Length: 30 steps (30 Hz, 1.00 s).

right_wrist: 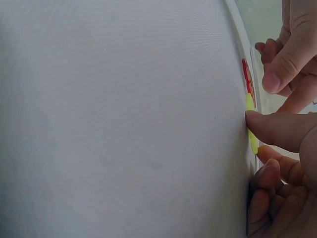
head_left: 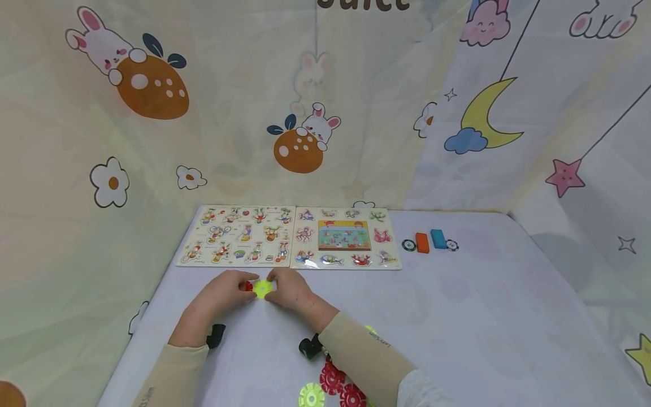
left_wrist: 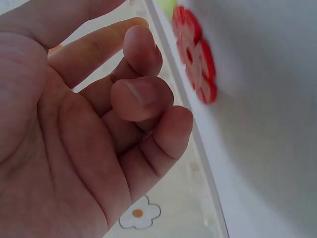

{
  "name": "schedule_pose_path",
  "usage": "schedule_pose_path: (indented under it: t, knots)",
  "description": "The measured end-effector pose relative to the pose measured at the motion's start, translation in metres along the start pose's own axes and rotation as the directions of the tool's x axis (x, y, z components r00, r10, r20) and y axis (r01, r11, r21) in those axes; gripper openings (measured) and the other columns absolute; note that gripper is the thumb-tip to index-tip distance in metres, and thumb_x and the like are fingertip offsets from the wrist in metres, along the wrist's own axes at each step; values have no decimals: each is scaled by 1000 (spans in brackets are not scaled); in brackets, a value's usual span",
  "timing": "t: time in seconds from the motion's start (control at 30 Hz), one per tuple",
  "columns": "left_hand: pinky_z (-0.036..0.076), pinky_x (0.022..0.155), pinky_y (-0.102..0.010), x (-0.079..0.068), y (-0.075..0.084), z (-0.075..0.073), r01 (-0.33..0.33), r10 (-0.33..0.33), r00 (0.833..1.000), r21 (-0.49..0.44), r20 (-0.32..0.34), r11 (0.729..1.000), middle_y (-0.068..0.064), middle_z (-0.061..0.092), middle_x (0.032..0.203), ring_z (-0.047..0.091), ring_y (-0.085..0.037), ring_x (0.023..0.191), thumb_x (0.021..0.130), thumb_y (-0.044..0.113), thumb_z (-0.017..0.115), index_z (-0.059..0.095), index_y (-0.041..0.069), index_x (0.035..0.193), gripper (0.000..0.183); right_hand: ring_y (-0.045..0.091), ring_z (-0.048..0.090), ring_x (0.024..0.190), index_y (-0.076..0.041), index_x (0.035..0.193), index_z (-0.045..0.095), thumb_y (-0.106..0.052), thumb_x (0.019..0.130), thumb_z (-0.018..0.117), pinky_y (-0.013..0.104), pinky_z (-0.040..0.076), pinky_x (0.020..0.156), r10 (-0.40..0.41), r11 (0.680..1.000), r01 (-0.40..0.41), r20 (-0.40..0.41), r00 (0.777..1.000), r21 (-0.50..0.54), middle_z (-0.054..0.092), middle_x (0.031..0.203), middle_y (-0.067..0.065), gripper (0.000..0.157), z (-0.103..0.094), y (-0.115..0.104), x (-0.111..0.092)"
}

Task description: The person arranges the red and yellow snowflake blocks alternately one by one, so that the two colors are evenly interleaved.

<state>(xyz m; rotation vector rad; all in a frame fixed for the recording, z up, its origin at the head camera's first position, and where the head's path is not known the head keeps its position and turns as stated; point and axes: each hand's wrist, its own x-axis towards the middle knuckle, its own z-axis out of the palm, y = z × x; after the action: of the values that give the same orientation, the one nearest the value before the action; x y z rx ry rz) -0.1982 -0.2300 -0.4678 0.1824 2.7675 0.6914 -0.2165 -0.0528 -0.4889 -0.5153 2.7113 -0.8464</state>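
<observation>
A yellow-green flower-shaped plastic disc (head_left: pixel 263 289) lies on the white table beside a red flower-shaped disc (left_wrist: pixel 195 57), their edges meeting. My right hand (head_left: pixel 292 289) pinches the yellow-green disc, thumb (right_wrist: pixel 265 126) on its near side and a fingertip at its edge. Around the red disc, my left hand (head_left: pixel 224 294) is held close, its fingers (left_wrist: pixel 171 131) loosely bent. In the left wrist view a gap shows between those fingers and the red disc. The right wrist view has the left thumb (right_wrist: pixel 272 82) apart from the red disc too.
Two picture puzzle boards, a left one (head_left: pixel 234 236) and a right one (head_left: pixel 305 249), lie just behind the hands. An orange block (head_left: pixel 422 243), a blue block (head_left: pixel 438 238) and small wheels (head_left: pixel 408 245) sit back right. Red discs (head_left: pixel 333 377) and a yellow-green one (head_left: pixel 311 394) lie near the right forearm.
</observation>
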Motion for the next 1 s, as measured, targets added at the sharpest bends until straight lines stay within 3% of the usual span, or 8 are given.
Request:
schedule_pose_path:
  t: [0.27,0.37,0.47,0.63,0.83,1.0]
  knots:
    - [40,74,-36,2,6,8,-36,36,999,9,6,999,2,62,93,48,-17,79,79,18,76,65,12,121,45,9,52,83,-13,111,65,-29,77,78,24,43,73,-18,1000,18,-10,1000,-4,61,97,-5,39,-1,-1,-1]
    - [40,74,-36,3,5,9,-31,31,999,3,7,1000,1,62,93,47,-17,79,79,18,76,64,12,122,45,9,49,74,-12,111,65,-28,77,78,24,41,66,-31,999,31,-8,999,16,58,86,-5,40,-3,1,-3]
    - [37,67,-34,4,3,10,-32,32,999,-21,13,999,0,57,81,46,-16,74,78,17,76,64,13,122,45,10,46,63,-13,110,64,-28,78,77,25,37,56,-33,996,32,4,999,82,53,73,-3,38,-9,2,-9]
    - [34,61,-33,5,1,11,-15,17,999,-63,29,998,-2,49,72,44,-17,69,79,17,76,64,15,122,44,12,44,55,-15,112,63,-29,82,73,26,35,50,-48,982,43,26,999,184,49,70,-1,34,-33,2,-31]
    - [34,62,-34,7,-3,13,4,-2,1000,-82,28,997,-3,49,75,45,-18,71,80,19,75,65,15,122,43,11,45,60,-20,107,63,-31,84,71,25,39,52,-138,970,138,-15,990,199,49,76,-3,27,-68,0,-65]
    - [34,65,-35,8,-6,13,24,-21,999,-97,32,995,-3,50,78,45,-18,75,80,20,75,65,16,122,43,12,47,64,-25,104,63,-34,83,72,25,41,53,-119,971,122,-27,993,206,49,79,-4,25,-85,5,-93]
